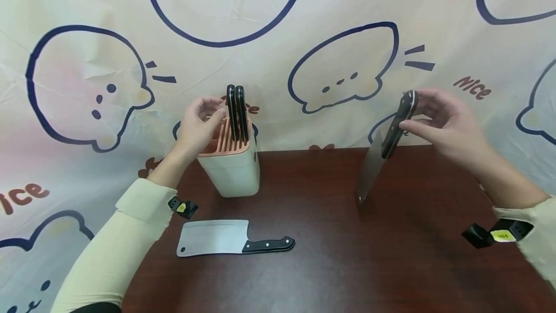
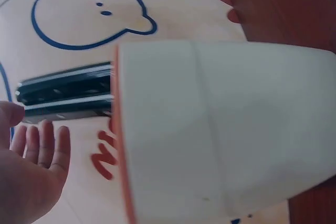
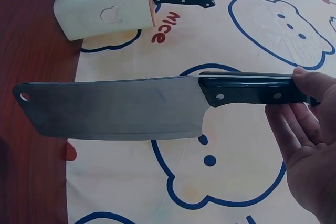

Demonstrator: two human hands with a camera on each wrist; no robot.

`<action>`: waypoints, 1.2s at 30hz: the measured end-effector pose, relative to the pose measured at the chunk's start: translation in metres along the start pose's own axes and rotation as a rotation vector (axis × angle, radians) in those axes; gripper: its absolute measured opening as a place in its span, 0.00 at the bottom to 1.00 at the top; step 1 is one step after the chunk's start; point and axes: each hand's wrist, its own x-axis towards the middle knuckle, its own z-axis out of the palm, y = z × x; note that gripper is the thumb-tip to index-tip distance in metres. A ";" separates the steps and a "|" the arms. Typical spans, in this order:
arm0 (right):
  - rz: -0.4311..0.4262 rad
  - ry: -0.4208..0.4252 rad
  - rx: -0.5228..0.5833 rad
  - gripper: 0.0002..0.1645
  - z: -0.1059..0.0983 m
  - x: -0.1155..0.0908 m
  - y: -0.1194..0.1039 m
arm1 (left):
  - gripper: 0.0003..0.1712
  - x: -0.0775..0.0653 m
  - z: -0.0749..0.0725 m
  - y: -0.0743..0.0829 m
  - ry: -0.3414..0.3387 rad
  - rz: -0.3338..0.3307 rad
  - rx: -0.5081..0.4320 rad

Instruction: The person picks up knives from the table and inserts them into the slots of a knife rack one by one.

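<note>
My right hand pinches the black riveted handle of a kitchen knife between thumb and fingers. Its broad blade, with a small hole near the far end, points down toward the table in the head view. On the left, my left hand is beside two black knife handles that stick up from a white knife block. In the left wrist view its fingers are loosely extended, with the thumb right at the handle ends. A cleaver lies flat in front of the block, its black handle to the right.
The dark red-brown wooden table ends at the back against a pale cloth printed with blue cartoon outlines. The knife block has a pink slotted top and stands near that back edge.
</note>
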 end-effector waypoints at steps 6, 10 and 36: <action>0.028 -0.031 -0.028 0.35 0.006 0.006 -0.006 | 0.13 -0.002 0.003 0.018 0.030 0.088 -0.104; 0.044 -0.056 -0.030 0.35 0.011 0.009 -0.011 | 0.15 -0.006 0.007 0.033 0.002 0.131 -0.117; -0.001 -0.183 -0.002 0.31 0.054 0.032 -0.032 | 0.21 -0.018 0.067 0.075 -0.386 0.144 -0.056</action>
